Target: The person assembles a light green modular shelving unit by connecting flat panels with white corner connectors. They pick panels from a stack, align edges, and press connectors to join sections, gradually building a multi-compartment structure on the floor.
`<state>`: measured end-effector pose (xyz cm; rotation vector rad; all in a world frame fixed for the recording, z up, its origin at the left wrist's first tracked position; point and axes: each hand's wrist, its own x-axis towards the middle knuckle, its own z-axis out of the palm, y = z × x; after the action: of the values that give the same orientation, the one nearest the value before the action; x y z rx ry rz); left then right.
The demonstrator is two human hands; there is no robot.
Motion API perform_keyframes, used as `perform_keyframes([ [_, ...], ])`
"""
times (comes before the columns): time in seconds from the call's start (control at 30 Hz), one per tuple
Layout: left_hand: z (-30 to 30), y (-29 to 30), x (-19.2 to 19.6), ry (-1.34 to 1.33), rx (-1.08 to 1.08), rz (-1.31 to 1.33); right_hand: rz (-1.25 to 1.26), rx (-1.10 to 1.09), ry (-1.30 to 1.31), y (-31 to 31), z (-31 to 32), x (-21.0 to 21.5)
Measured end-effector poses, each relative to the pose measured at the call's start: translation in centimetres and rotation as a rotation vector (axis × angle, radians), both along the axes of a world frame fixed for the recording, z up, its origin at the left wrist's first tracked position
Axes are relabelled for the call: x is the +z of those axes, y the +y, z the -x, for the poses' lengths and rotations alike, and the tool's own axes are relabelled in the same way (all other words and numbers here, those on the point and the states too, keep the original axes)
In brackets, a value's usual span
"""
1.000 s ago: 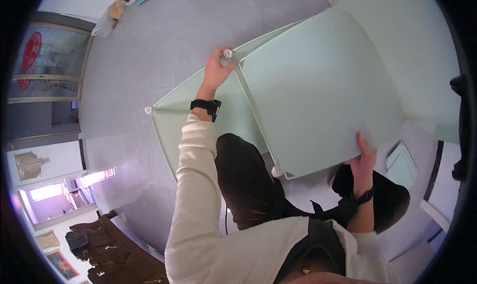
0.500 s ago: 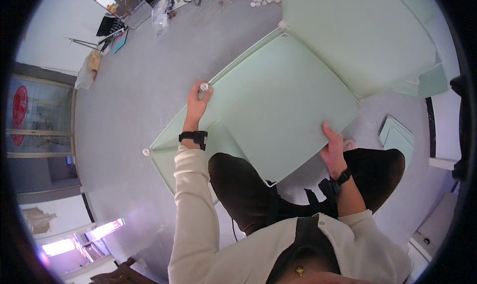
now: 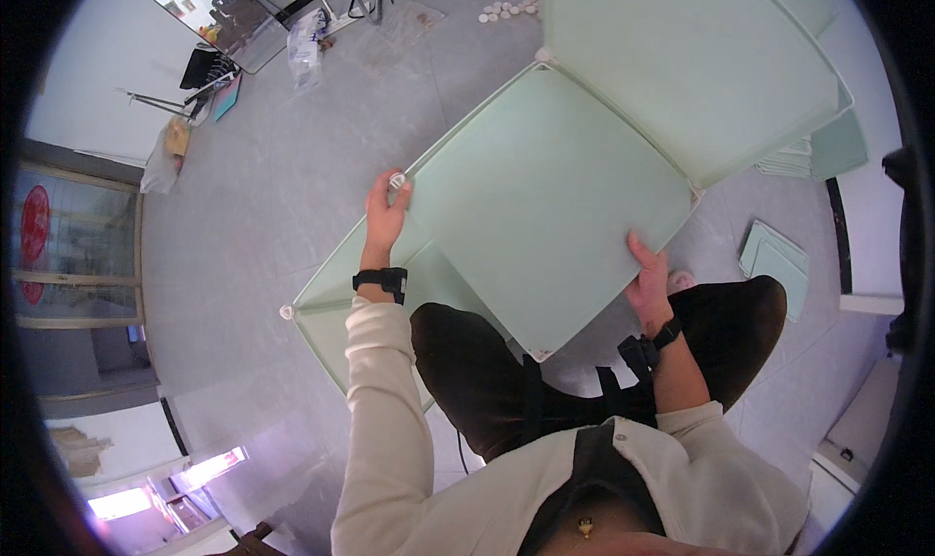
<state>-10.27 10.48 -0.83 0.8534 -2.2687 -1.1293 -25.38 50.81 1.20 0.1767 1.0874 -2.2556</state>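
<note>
A square pale green panel [image 3: 555, 205] with thin rims lies tilted in front of me, its near corner close to my knees. My left hand [image 3: 387, 210] is closed around a white corner connector [image 3: 396, 180] at the panel's left corner. At the near right edge, my right hand [image 3: 650, 276] grips the panel with the thumb on top and the fingers hidden underneath. Below and left of it, another green panel section [image 3: 336, 327] ends in a white connector [image 3: 286, 312]. A taller green panel [image 3: 691, 69] joins along the far right edge.
Loose green panels [image 3: 776, 264] rest on the floor to the right, and a stack of panels [image 3: 787, 159] stands behind them. Several white round connectors [image 3: 506, 11] are scattered at the far side. A plastic bag [image 3: 307, 50] and a mirror [image 3: 234, 20] are at far left.
The panel's near corner has shifted slightly right, and a connector there now shows. Its far edges sit closer to the surrounding rims. Both hands keep their grip; the view has moved a little.
</note>
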Motion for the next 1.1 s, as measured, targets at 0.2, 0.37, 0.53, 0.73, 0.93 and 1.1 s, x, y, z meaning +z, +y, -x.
perform_keyframes([
  [0.2,0.0,0.5,0.5,0.068,-0.052,0.123,-0.04,-0.045,-0.002,0.1,0.7,0.2],
  [0.37,0.0,0.7,1.1,0.047,-0.057,0.075,-0.033,-0.052,0.033,-0.1,0.7,0.3],
  [0.53,-0.2,0.7,1.5,0.042,-0.083,0.019,-0.078,-0.117,0.037,-0.5,0.6,0.3],
  [0.73,-0.6,0.9,2.0,-0.112,-0.141,0.009,-0.108,-0.181,-0.089,-0.8,0.8,-0.7],
  [0.93,-0.6,1.0,2.2,-0.151,-0.198,-0.042,-0.135,-0.263,-0.053,-0.9,1.0,-1.6],
  [1.1,-0.9,0.1,2.4,-0.103,-0.301,-0.157,-0.088,-0.217,-0.015,-0.6,0.9,-0.5],
])
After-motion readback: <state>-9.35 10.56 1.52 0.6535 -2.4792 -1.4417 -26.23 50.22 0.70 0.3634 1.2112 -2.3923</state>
